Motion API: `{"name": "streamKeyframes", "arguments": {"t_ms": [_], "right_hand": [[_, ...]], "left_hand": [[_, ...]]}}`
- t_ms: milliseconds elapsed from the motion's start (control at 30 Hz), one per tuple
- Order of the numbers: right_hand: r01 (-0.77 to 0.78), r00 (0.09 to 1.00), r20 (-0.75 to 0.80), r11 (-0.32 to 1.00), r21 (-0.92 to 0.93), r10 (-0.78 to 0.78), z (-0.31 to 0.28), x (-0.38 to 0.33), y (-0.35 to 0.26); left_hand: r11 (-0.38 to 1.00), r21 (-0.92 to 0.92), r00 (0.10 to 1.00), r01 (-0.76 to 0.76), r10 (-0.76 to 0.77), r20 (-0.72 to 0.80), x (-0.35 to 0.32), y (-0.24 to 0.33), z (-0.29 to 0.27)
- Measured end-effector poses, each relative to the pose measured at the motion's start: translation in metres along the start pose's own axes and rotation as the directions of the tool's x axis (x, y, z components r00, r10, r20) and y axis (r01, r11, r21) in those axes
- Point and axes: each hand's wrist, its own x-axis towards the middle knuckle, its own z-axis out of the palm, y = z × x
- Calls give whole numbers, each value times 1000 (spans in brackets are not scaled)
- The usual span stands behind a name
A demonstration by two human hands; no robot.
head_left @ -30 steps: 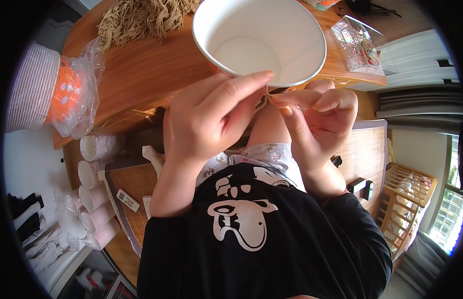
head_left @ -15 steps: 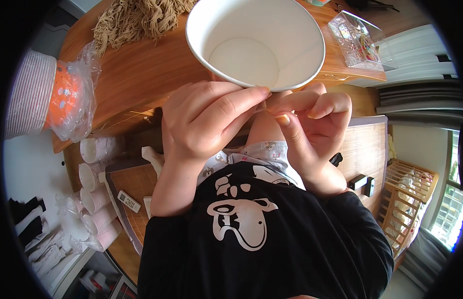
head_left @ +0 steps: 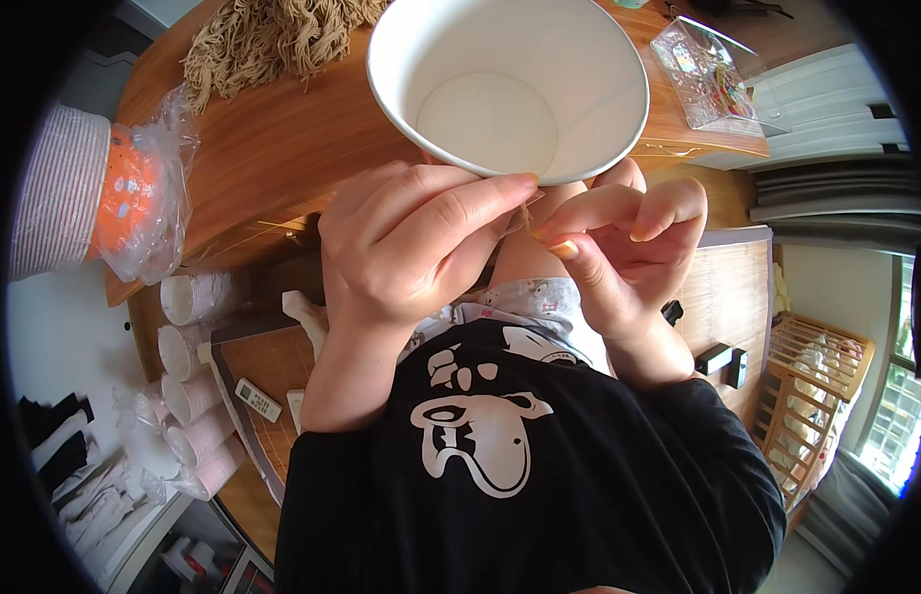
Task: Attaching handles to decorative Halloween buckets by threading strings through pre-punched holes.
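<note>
Nearest the camera, the left hand and right hand meet just below the rim of a large white paper bowl. The fingers of both hands are pinched together on a thin tan strand of twine, which runs between the left thumb tip and the right index fingertip, touching or just under the bowl's near edge. The left hand is curled, knuckles up; the right hand's fingers are bent, with the index finger extended toward the left thumb. The bowl is empty and sits upright at the near edge of the wooden counter. Farther back on the counter lies a heap of tan raffia-like fibre, to the left a plastic-wrapped stack of paper bowls on its side, and to the right a clear plastic box.
</note>
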Motion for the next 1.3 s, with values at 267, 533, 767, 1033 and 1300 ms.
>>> {"name": "streamKeyframes", "arguments": {"t_ms": [267, 533, 767, 1033, 1300], "right_hand": [[-19, 999, -45, 994, -107, 14, -2, -14, 2], [-140, 989, 8, 953, -268, 147, 2, -16, 7], [-152, 973, 107, 914, -376, 205, 0, -12, -4], [-123, 952, 212, 912, -391, 219, -1, -13, -15], [-174, 949, 201, 937, -304, 242, -1, -14, -22]], "left_hand": [[998, -62, 1000, 18, -17, 11, 4, 2, 3], [999, 28, 998, -45, 46, -32, -8, -3, 10], [973, 149, 983, -174, 179, -24, -14, -1, 4], [938, 278, 977, -204, 212, 3, -10, 7, 2], [937, 310, 982, -163, 184, -39, -8, 4, -2]]}}
